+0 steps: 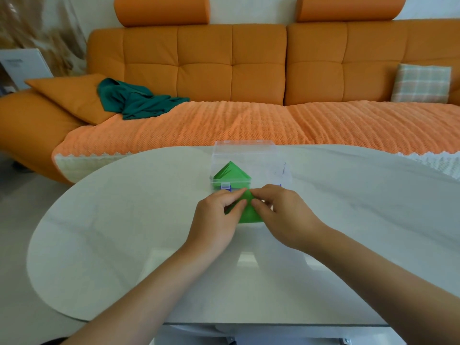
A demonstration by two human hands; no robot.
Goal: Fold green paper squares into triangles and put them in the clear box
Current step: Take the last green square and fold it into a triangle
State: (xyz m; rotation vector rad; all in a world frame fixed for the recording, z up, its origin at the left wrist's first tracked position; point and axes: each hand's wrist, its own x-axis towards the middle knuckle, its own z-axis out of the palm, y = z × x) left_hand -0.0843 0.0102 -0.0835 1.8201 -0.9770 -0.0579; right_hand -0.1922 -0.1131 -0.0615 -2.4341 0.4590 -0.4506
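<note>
creasing the green paper (249,212) on the surface (124,220) just before the clear box (245,148); left hand (216,215) and right hand (282,211) each have a grip pinched on it. next, probably: lift it in beside the folded triangles (231,173).

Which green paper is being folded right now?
The green paper lying on the table in front of the clear box, held by the left hand and right hand. The other green triangles sit stacked inside the box.
</note>
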